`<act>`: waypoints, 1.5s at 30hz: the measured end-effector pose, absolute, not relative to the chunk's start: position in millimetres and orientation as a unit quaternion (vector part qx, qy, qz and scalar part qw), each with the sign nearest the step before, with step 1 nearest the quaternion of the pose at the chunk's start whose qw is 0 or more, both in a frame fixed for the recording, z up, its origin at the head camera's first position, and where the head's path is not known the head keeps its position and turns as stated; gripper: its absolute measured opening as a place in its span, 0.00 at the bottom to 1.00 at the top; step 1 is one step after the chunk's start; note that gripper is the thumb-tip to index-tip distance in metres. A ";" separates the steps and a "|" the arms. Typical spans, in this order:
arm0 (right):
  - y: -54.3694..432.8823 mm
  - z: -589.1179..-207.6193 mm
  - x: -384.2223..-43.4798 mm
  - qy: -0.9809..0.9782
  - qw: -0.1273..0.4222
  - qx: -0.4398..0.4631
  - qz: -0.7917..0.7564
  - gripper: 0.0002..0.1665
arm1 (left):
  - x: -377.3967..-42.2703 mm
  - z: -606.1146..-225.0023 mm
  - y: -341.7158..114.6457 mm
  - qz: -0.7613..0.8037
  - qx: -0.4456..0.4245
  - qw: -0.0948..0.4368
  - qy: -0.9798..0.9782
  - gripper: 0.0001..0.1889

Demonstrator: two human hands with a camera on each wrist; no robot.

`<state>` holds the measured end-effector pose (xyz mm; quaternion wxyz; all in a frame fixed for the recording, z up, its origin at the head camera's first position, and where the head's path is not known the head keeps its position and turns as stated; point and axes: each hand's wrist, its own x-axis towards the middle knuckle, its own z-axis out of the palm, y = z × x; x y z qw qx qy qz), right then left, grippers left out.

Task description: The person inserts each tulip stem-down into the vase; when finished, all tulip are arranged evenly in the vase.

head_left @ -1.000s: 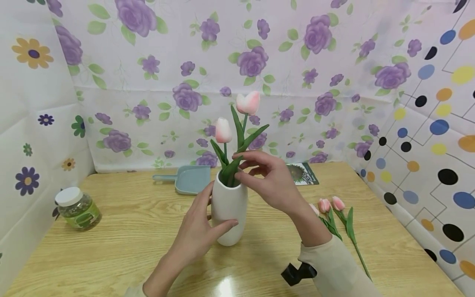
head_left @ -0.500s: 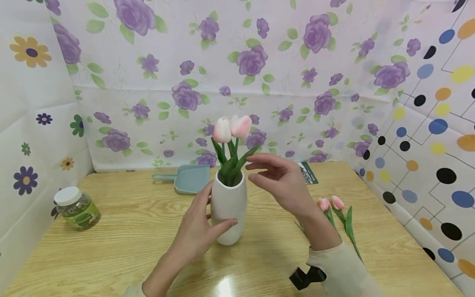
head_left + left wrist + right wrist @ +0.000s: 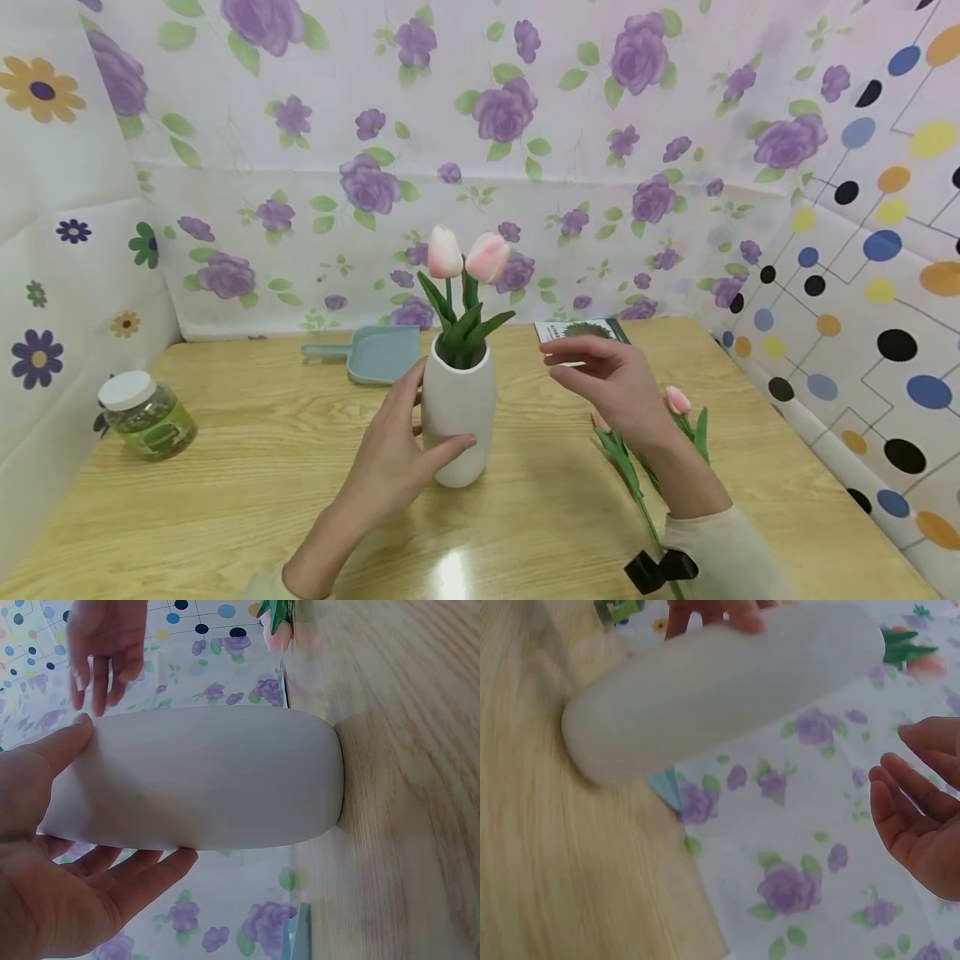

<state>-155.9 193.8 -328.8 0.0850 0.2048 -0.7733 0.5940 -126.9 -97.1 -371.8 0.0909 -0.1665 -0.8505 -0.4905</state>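
Observation:
A white vase (image 3: 459, 417) stands upright on the wooden table, with two pink-and-white tulips (image 3: 487, 258) and their green leaves rising from its mouth. My left hand (image 3: 397, 458) grips the vase from the left, thumb across its front; the left wrist view shows the fingers curled round the vase (image 3: 217, 780). Right of the vase, my right hand (image 3: 615, 387) is apart from it, fingers loosely bent and holding nothing, as the right wrist view of that hand (image 3: 922, 810) also shows. Beneath the right forearm lie more tulips (image 3: 622, 458), partly hidden by it.
A blue-grey dustpan (image 3: 384, 354) lies behind the vase to the left. A lidded jar with a green label (image 3: 150, 417) stands at the far left. Behind my right hand lies a printed card (image 3: 558, 330). Patterned sheets (image 3: 300, 250) enclose the table's back and sides.
My right hand has let go of the tulip at the vase's mouth and moved away to the right. That tulip now sits lower in the vase. The left hand keeps its grip.

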 end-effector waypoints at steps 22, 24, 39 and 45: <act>263.2 -376.1 -134.6 -0.856 0.031 0.135 0.498 0.19 | -126.8 -368.1 -96.5 -0.490 -0.165 0.086 -0.852 0.55; 266.2 -379.2 -132.6 -0.855 0.023 0.138 0.499 0.19 | -126.6 -368.8 -96.8 -0.491 -0.164 0.084 -0.851 0.55; 294.7 -397.9 -115.8 -0.877 -0.001 0.112 0.466 0.21 | -127.0 -370.1 -96.5 -0.493 -0.167 0.084 -0.850 0.55; 305.8 -399.0 -105.0 -0.890 -0.027 0.105 0.443 0.23 | -128.0 -369.9 -96.6 -0.491 -0.171 0.085 -0.850 0.55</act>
